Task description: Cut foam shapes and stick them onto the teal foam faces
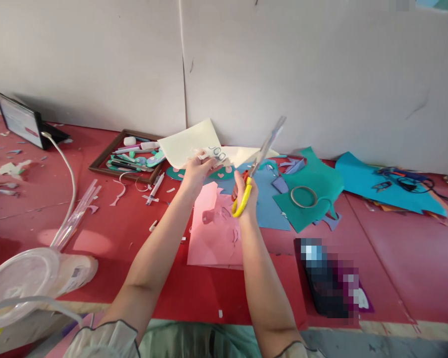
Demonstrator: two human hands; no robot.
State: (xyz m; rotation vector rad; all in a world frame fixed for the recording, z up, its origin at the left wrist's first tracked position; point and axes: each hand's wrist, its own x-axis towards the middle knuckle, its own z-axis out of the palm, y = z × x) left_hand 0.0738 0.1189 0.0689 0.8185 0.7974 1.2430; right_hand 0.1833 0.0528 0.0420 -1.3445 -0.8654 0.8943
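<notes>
My left hand pinches a small cream paper piece with dark looped marks on it. In my right hand is a pair of scissors with yellow and red handles, the blades pointing up and away to the right. Whether the blades are parted I cannot tell. Below both hands lies a pink sheet with cut-outs. Behind my left hand a cream sheet leans up near the wall. A blue sheet lies beyond my right hand.
A wooden tray of pens stands back left, near a tablet. A roll of tape rests on green paper. Farther right are turquoise sheets and a blurred dark object. A clear-lidded container sits front left.
</notes>
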